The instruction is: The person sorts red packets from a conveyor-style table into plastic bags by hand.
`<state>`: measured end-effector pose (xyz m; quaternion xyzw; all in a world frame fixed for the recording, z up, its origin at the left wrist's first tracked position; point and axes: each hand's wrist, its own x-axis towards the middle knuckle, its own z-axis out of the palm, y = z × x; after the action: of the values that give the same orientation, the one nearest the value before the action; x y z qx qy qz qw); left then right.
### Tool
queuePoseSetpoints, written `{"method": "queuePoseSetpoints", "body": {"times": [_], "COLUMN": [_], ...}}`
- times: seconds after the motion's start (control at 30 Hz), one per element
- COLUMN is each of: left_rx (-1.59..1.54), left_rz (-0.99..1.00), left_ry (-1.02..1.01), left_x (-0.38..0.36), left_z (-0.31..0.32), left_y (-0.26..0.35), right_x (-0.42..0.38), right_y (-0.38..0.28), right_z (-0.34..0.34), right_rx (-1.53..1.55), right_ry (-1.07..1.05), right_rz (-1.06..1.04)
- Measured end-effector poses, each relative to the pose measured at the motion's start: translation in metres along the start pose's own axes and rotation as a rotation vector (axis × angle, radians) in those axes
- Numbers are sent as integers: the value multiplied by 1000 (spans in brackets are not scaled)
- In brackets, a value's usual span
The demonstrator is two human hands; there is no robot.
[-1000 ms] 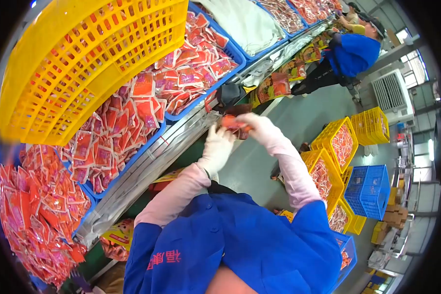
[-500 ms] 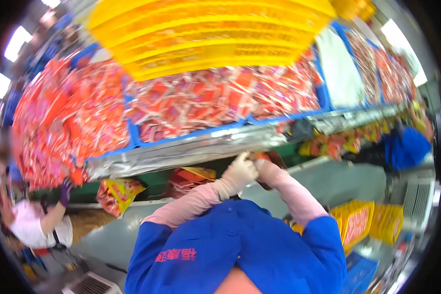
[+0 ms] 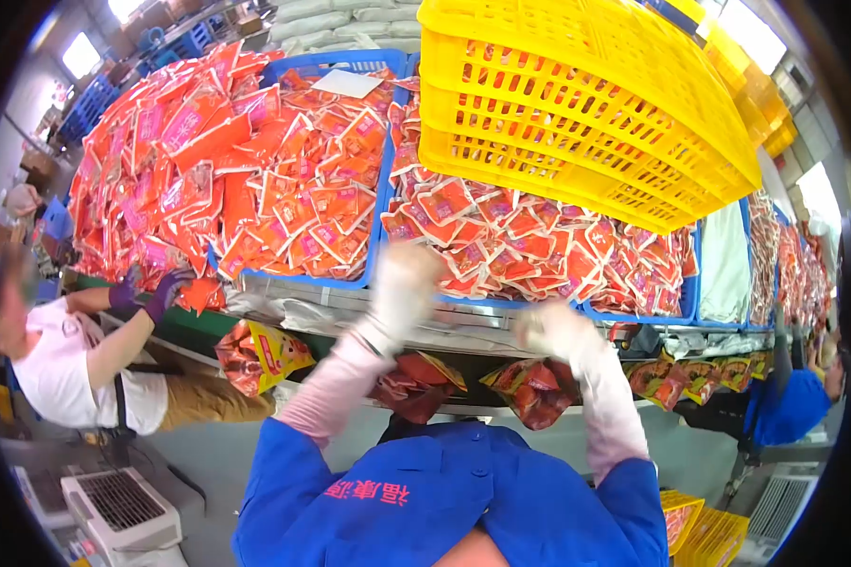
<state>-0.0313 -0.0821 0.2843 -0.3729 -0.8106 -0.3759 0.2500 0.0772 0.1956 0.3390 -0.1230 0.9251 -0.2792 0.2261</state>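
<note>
My left hand (image 3: 408,276), in a pale glove, is lifted over the near edge of the blue trays of red packets (image 3: 303,203); motion blurs its fingers. Lower and to the right, my right hand (image 3: 550,331), also gloved and blurred, hovers by the metal ledge. Whether either hand holds anything cannot be made out. Below my right hand an open bag of red packets (image 3: 531,392) stands on the green belt. Another bag (image 3: 416,386) stands below my left hand, and a red and yellow bag (image 3: 260,357) is farther left.
A yellow crate (image 3: 577,113) rests above the packets at the upper right. At the left, a person in a white shirt (image 3: 61,369) has purple-gloved hands at the packets. Another person in blue (image 3: 790,402) works at the right beside more bags. White sacks (image 3: 340,24) lie at the back.
My hands were close together at the belt; now they are apart, the left raised toward the trays. The view has shifted, and the crate appears farther right. Two bags now show in front of me.
</note>
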Motion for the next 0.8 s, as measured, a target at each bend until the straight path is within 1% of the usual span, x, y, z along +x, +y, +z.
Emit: {"method": "queuePoseSetpoints", "body": {"times": [0.03, 0.07, 0.1, 0.13, 0.17, 0.2, 0.27, 0.33, 0.37, 0.4, 0.43, 0.47, 0.5, 0.53, 0.57, 0.6, 0.63, 0.67, 0.7, 0.73, 0.77, 0.8], "left_rx": [399, 363, 584, 689, 748, 838, 868, 743, 616, 413, 274, 99, 61, 19, -30, -310, -582, -610, -745, -986, -1194, -1282], "left_rz": [-222, -302, -273, -303, -439, -482, -444, -575, -452, -440, -525, -485, -468, -497, -746, -744, -745, -666, -633, -693, -629, -456], "left_ry": [-15, 47, 72, 27, -147, -314, -371, -346, -144, -39, -7, 138, 183, 189, -124, -41, 55, -105, -264, -300, -461, -587], "left_x": [7, 13, 14, 9, 6, 2, -6, -15, -24, -27, -16, -26, -42, -39, -32, -22, -16, -22, 4, 10, 8, 15], "left_z": [-15, -32, -42, -41, -41, -40, -29, -26, -30, -32, -42, -38, -33, -33, -41, -24, -5, 23, 26, 45, 68, 86], "left_y": [-42, -83, -115, -151, -169, -173, -192, -214, -216, -218, -186, -196, -215, -185, -151, -85, -20, 7, 86, 140, 166, 197], "right_x": [29, 64, 95, 135, 165, 192, 236, 252, 240, 218, 187, 151, 102, 56, 18, -33, -70, -117, -154, -186, -224, -253], "right_y": [-27, -27, -44, -40, -50, -59, -36, -22, -23, -25, -23, -25, -29, -29, -14, -16, 2, 7, 14, 55, 59, 63], "right_z": [-19, -21, -26, -19, -18, -17, 7, 9, 7, -4, -6, -2, 0, 5, 18, 22, 41, 40, 39, 61, 57, 54], "right_rx": [-27, 5, 58, -5, -50, -94, -204, -53, -95, -144, -48, 35, 83, 131, 258, 464, 553, 582, 539, 548, 527, 507], "right_ry": [179, 334, 438, 532, 514, 494, 443, 507, 564, 622, 742, 863, 814, 758, 783, 750, 872, 957, 1084, 1269, 1284, 1297], "right_rz": [28, -109, -142, -83, 68, 219, 299, 328, 326, 337, 225, 103, 120, 116, 54, 145, 126, 343, 546, 598, 660, 720]}}
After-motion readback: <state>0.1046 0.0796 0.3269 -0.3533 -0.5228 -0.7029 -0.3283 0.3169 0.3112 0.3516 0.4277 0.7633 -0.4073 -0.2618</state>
